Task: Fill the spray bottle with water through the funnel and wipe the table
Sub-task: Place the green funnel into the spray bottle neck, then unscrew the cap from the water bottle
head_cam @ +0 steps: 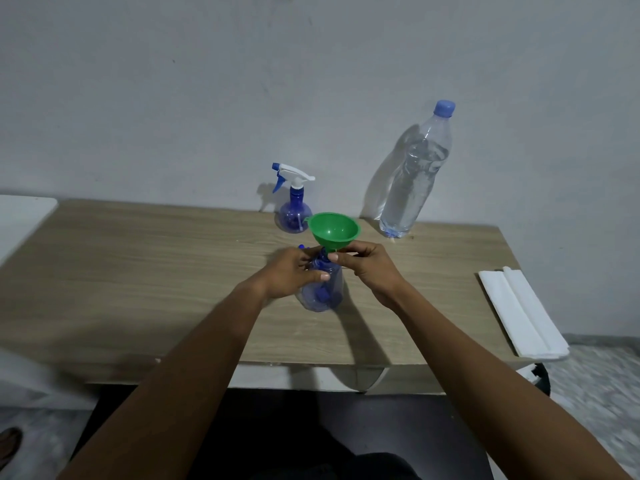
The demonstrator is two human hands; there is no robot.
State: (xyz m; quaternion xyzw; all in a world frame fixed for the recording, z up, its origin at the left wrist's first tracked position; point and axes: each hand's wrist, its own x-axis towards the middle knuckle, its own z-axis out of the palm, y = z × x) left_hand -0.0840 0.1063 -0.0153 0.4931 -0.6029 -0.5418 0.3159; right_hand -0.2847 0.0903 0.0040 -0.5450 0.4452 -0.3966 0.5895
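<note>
A clear blue spray bottle (323,292) without its spray head stands in the middle of the wooden table (138,271). My left hand (291,275) grips its neck and shoulder. A green funnel (334,230) sits tilted at the bottle's mouth, and my right hand (370,268) pinches the funnel's stem between thumb and fingers. Something small and blue (303,247) shows above my left fingers; I cannot tell what it is. A large clear water bottle (414,181) with a blue cap stands at the back right against the wall.
A second spray bottle (292,206) with a white and blue trigger head stands at the back centre by the wall. Folded white paper towels (523,313) lie on the table's right edge. A white surface (20,216) adjoins the table on the left.
</note>
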